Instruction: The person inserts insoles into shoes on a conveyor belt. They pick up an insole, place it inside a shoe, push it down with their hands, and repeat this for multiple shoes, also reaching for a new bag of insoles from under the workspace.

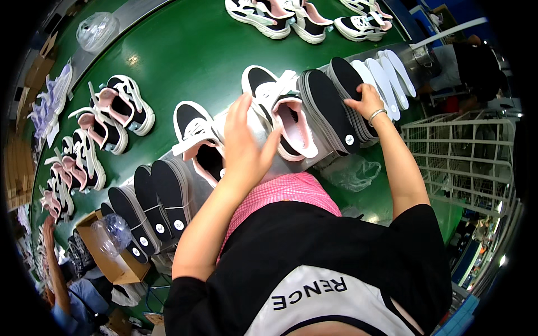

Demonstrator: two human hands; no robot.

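Two black-and-white sneakers with pink linings stand in front of me: the left sneaker point(195, 126) and the right sneaker point(294, 126), whose tongue is pulled up. My left hand point(246, 148) is between them, fingers stretched and thumb apart, holding nothing; its thumb is close to the right sneaker's opening. My right hand point(370, 105) has its thumb and fingers at the edge of a black insole point(346, 78) on top of a stack. The grip is partly hidden. Beside it lies another stack of black insoles point(325, 106) with a round white sticker.
White insoles point(386, 84) lie at the right, near a white wire rack point(459, 151). More bundled black insoles point(171, 190) sit at the left, by a cardboard box point(120, 269). Several sneakers point(131, 103) stand on the green table point(179, 61). Another person's arm point(54, 269) shows at lower left.
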